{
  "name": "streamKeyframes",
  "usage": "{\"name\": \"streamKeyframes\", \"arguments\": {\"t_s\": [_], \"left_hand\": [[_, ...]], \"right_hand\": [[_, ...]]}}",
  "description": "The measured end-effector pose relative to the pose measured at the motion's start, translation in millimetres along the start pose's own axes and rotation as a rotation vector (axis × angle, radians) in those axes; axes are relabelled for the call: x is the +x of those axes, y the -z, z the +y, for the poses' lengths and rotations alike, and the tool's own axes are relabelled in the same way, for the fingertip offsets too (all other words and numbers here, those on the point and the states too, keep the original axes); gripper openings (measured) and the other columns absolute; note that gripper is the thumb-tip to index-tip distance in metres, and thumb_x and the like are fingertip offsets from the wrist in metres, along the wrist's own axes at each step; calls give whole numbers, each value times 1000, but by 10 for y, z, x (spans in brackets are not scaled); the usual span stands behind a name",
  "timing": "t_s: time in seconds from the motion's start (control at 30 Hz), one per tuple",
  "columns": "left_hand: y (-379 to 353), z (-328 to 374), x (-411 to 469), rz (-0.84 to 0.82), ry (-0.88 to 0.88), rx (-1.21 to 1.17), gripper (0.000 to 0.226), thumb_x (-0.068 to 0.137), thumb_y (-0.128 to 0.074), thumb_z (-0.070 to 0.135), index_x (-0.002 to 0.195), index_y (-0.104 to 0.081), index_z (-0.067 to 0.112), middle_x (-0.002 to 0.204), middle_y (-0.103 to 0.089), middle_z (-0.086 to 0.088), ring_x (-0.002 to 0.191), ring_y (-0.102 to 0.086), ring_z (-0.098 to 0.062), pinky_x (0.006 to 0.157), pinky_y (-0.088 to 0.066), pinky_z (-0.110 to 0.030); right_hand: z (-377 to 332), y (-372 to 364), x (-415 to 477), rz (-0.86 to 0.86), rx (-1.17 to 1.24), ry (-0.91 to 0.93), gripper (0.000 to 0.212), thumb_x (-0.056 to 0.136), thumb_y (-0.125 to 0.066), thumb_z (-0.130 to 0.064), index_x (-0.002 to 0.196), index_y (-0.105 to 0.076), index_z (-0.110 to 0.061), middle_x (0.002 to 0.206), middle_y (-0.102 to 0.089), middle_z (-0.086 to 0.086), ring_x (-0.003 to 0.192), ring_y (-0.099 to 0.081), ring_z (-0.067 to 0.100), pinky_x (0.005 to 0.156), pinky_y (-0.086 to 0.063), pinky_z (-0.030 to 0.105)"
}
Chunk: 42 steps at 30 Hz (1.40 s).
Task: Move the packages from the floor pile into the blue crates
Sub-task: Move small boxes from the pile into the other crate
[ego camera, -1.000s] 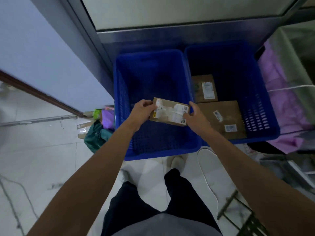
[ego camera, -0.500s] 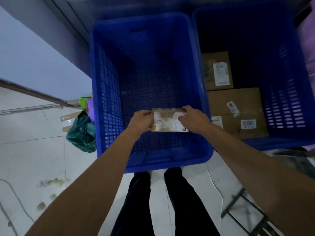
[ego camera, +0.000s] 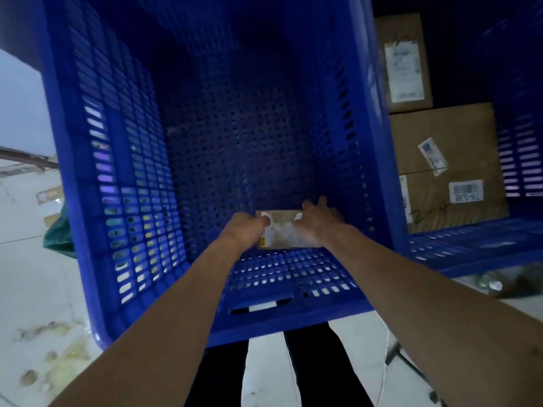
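Fingers of the left hand (ego camera: 246, 230) curl round the left edge of the small package (ego camera: 280, 230) and pinch it; the right hand (ego camera: 318, 223) sits at the opposite edge, blurred and with fingers partly spread, so I cannot tell whether it grips or only steadies; the package hangs low between them, label up, close to the perforated bottom, though contact is unclear. Around the grip on every side rise the walls of the left blue crate (ego camera: 117, 177), and no other package shows inside it, so this one looks like its first. Right of the grip, past the shared wall, the right blue crate (ego camera: 470, 251) already holds a wide brown package (ego camera: 446, 142) and, farther off, a narrow brown package (ego camera: 408, 27). Left of the grip, outside the crate, a green bag (ego camera: 57, 239) lies on the floor (ego camera: 29, 289). By my reading two are delivered and a third needs only letting go; the pile is out of view, so what is left cannot be counted.
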<state>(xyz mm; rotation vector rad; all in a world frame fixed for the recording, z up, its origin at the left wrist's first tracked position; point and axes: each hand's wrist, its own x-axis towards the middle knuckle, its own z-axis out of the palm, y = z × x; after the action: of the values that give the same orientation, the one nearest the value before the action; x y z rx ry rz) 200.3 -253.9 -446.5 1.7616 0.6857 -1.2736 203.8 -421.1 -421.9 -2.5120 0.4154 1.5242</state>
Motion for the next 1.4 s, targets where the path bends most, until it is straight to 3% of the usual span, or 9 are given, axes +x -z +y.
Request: {"name": "streamKeyframes", "arguments": {"t_s": [0.1,0.23,0.37,0.47,0.6,0.73,0.9,1.1,1.4], "left_hand": [[-185,-12,34,-99,48,83,40,80,-64,39,107,-65,10,110,-68,-15,101,-66,-31,89,-53,-43],[-353,42,-55,-212,44,172,7,100,-53,19,103,-47,22,97,-50,3,91,-52,-17,84,-41,-31],[-363,39,-28,-239,36,176,23,100,-52,18,118,-37,18,104,-46,8,102,-47,-19,91,-43,-36],[-408,-68,198,-219,22,202,77,82,-57,34,150,-27,17,128,-52,-2,111,-53,-23,98,-47,-44],[-424,-92,194,-261,53,254,34,84,-55,26,116,-60,16,114,-63,-6,97,-53,-21,86,-43,-37],[-372,-124,150,-257,102,303,19,93,-56,25,110,-58,16,105,-55,-2,102,-55,-24,97,-47,-45],[-336,-187,158,-215,128,265,11,89,-59,25,91,-56,15,93,-48,-7,80,-43,-22,72,-39,-37],[-184,-149,54,-157,84,252,49,80,-65,41,120,-61,15,119,-60,-5,104,-58,-24,94,-50,-42],[79,116,-846,-49,-13,260,72,87,-68,39,148,-42,10,151,-43,-6,129,-47,-25,93,-37,-30]], "right_hand": [[98,-136,77,-14,-193,70,56,103,-44,-19,155,-23,-14,163,-4,16,129,-46,40,93,-45,45],[165,-264,126,-45,-309,114,59,102,-47,-24,155,-24,-13,157,-18,17,129,-45,37,97,-45,46],[167,-296,181,-77,-220,114,66,101,-51,-29,157,-19,-14,158,-18,14,138,-33,38,105,-44,47],[162,-314,231,-100,-169,96,73,99,-51,-29,159,-13,-15,161,-14,12,142,-27,39,107,-42,47],[129,-294,269,-138,-160,80,73,99,-54,-35,159,-17,-15,163,-10,8,145,-23,36,113,-37,48],[82,-260,316,-187,-166,94,59,101,-48,-32,155,-30,-17,163,-14,5,142,-30,35,112,-37,47],[108,-321,306,-188,-143,71,67,103,-46,-34,160,-14,-18,167,-1,5,149,-14,35,117,-30,50],[113,-252,-18,-150,-85,59,74,102,-47,-31,161,-6,-14,167,1,7,148,-21,35,112,-34,46],[-33,100,-965,-104,-36,134,69,102,-46,-38,158,-18,-8,163,-19,14,138,-39,36,101,-41,39]]}}
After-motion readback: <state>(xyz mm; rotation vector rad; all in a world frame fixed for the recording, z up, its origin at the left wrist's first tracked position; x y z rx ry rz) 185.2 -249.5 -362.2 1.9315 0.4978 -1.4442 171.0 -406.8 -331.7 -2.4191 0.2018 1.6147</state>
